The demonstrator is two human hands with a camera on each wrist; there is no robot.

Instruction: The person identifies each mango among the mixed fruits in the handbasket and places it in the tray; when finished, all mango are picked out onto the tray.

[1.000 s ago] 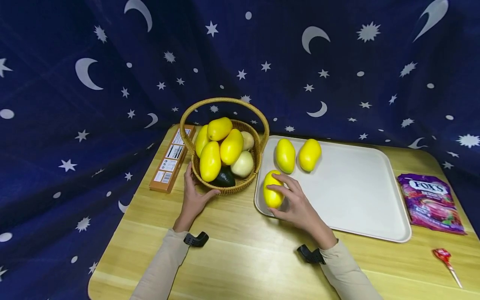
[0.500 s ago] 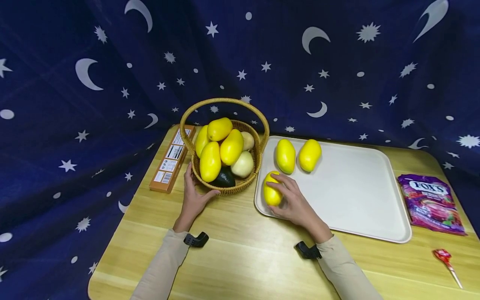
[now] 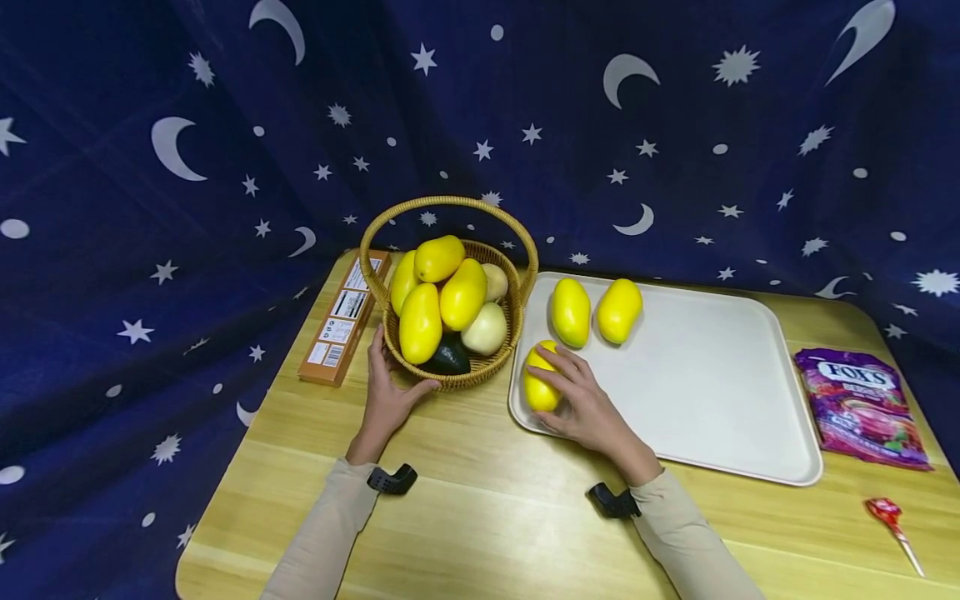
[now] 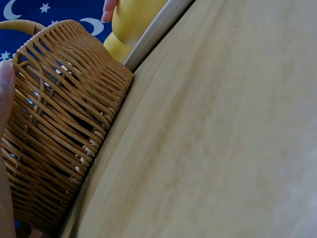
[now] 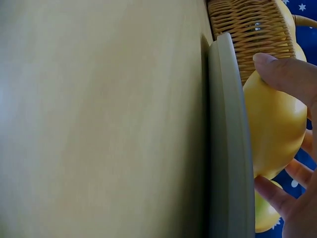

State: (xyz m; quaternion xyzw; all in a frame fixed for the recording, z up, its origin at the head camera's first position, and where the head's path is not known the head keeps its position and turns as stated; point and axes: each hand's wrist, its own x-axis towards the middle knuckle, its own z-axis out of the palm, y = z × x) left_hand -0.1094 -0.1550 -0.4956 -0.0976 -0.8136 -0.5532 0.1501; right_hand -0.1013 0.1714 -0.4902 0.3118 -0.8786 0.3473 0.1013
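My right hand [image 3: 588, 410] holds a yellow mango [image 3: 542, 385] at the near left corner of the white tray [image 3: 705, 375]. In the right wrist view the thumb [image 5: 282, 74] lies across one end of that mango, with the fingers along its far side. Two other mangoes [image 3: 571, 312] [image 3: 619, 311] lie behind it on the tray. My left hand [image 3: 386, 408] grips the near left side of a wicker basket [image 3: 480, 379], thumb and fingers spread round its wall. Several mangoes [image 3: 420, 322], a dark avocado [image 3: 450, 356] and two pale round fruits [image 3: 485, 328] fill the basket.
A long orange-brown box [image 3: 345, 321] lies left of the basket. Right of the tray is a purple FOX'S candy bag [image 3: 862, 406], with a red lollipop [image 3: 887, 510] nearer the front. A dark blue curtain [image 3: 450, 100] hangs behind the wooden table [image 3: 480, 508].
My right hand has shifted slightly left and settled closer round the mango, which has moved a little left on the tray. The left hand and basket have stayed put.
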